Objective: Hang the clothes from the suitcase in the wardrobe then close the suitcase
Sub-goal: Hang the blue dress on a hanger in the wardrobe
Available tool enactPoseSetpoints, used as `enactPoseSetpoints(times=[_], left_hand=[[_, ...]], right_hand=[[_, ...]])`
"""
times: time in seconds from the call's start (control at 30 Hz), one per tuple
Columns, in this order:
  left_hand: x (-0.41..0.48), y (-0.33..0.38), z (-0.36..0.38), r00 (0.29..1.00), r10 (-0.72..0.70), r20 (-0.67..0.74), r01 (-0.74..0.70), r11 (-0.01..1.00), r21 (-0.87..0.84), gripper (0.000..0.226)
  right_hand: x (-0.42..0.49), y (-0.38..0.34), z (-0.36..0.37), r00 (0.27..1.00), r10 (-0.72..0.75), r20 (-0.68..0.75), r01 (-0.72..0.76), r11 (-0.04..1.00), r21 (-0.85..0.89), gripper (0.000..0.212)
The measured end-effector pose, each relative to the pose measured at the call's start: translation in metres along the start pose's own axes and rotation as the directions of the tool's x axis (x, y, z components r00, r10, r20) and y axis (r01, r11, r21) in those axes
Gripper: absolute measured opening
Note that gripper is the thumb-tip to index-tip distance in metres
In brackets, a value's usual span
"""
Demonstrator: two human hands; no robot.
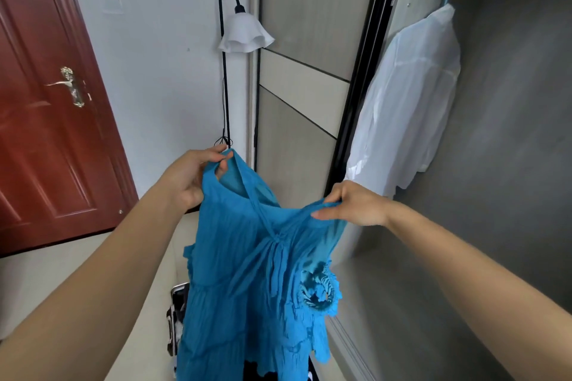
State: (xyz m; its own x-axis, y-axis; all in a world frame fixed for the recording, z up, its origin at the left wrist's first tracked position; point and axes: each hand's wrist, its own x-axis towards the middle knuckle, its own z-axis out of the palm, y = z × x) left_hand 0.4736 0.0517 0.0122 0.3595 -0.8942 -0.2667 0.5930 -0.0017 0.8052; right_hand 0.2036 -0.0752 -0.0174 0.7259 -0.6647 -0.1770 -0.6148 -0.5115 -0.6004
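While my left hand (192, 178) pinches one strap and my right hand (356, 202) pinches the other shoulder, the blue dress (257, 272) hangs lengthwise below both; the wardrobe (510, 133) lies beyond my right hand, the nearer one.

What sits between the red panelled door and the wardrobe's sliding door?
Head view: a black gooseneck floor lamp with a white frilled shade, standing against the white wall.

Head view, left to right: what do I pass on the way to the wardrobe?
Red door → left hand → blue dress → right hand → white shirt hanging in the wardrobe.
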Motion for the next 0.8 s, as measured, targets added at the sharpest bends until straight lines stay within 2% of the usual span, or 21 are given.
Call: enactPoseSetpoints(times=[0.07,0.13,0.17,0.2,0.23,0.27,0.3,0.33,0.37,0.4,0.47,0.5,0.6,0.67,0.7,0.77,0.8], left_hand=[[-0.003,0.005,-0.002,0.999,0.032,0.028,-0.031,0.998,-0.058,0.032],[0.0,0.013,-0.007,0.994,0.08,0.077,-0.072,0.992,-0.108,0.035],[0.005,0.014,-0.011,0.993,0.07,0.091,-0.064,0.996,-0.07,0.035],[0.011,0.01,-0.016,0.997,0.018,0.071,-0.022,0.998,0.056,0.033],[0.017,0.002,-0.021,0.998,-0.055,0.017,0.049,0.969,0.24,0.03],[0.02,-0.008,-0.026,0.991,-0.124,-0.054,0.136,0.907,0.399,0.027],[0.022,-0.018,-0.03,0.977,-0.187,-0.103,0.214,0.847,0.487,0.024],[0.023,-0.027,-0.032,0.963,-0.241,-0.12,0.267,0.808,0.526,0.021],[0.022,-0.033,-0.031,0.954,-0.278,-0.111,0.293,0.788,0.541,0.023],[0.021,-0.038,-0.031,0.95,-0.297,-0.1,0.303,0.784,0.542,0.032],[0.018,-0.042,-0.028,0.946,-0.314,-0.086,0.313,0.808,0.499,0.053],[0.017,-0.043,-0.025,0.941,-0.331,-0.072,0.326,0.826,0.46,0.054],[0.013,-0.039,-0.013,0.953,-0.302,-0.03,0.295,0.9,0.322,0.027],[0.008,-0.037,-0.004,0.961,-0.273,-0.04,0.272,0.916,0.296,0.024],[0.006,-0.036,0.0,0.962,-0.269,-0.034,0.268,0.922,0.281,0.025],[0.003,-0.036,0.01,0.958,-0.286,0.001,0.278,0.933,0.23,0.028],[0.002,-0.036,0.017,0.958,-0.287,0.019,0.278,0.94,0.198,0.03]], right_hand=[[-0.001,-0.01,0.0,0.992,0.011,-0.124,0.008,0.989,0.148,0.052],[0.0,-0.02,-0.008,0.939,0.072,-0.336,0.051,0.938,0.343,0.047],[0.004,-0.019,-0.012,0.884,0.192,-0.426,0.054,0.863,0.502,0.047],[0.01,-0.012,-0.015,0.827,0.332,-0.453,0.022,0.786,0.618,0.046],[0.014,-0.004,-0.014,0.782,0.436,-0.445,-0.066,0.768,0.637,0.043],[0.016,0.005,-0.012,0.775,0.483,-0.407,-0.255,0.829,0.498,0.039],[0.017,0.018,-0.003,0.792,0.511,-0.333,-0.451,0.858,0.244,0.036],[0.016,0.03,0.01,0.817,0.535,-0.213,-0.55,0.835,-0.012,0.037],[0.013,0.035,0.022,0.836,0.539,-0.104,-0.548,0.806,-0.224,0.039],[0.009,0.036,0.031,0.852,0.523,-0.008,-0.495,0.801,-0.337,0.04],[0.007,0.035,0.04,0.842,0.536,0.057,-0.489,0.805,-0.338,0.039],[0.007,0.036,0.042,0.845,0.532,0.048,-0.495,0.814,-0.304,0.034],[0.008,0.047,0.036,0.85,0.526,-0.043,-0.524,0.833,-0.179,0.039],[0.005,0.052,0.031,0.836,0.536,-0.119,-0.547,0.829,-0.113,0.044],[0.003,0.054,0.032,0.837,0.523,-0.162,-0.545,0.825,-0.152,0.047],[-0.003,0.052,0.038,0.843,0.493,-0.215,-0.538,0.77,-0.344,0.045],[-0.004,0.049,0.046,0.873,0.433,-0.225,-0.488,0.755,-0.439,0.044]])
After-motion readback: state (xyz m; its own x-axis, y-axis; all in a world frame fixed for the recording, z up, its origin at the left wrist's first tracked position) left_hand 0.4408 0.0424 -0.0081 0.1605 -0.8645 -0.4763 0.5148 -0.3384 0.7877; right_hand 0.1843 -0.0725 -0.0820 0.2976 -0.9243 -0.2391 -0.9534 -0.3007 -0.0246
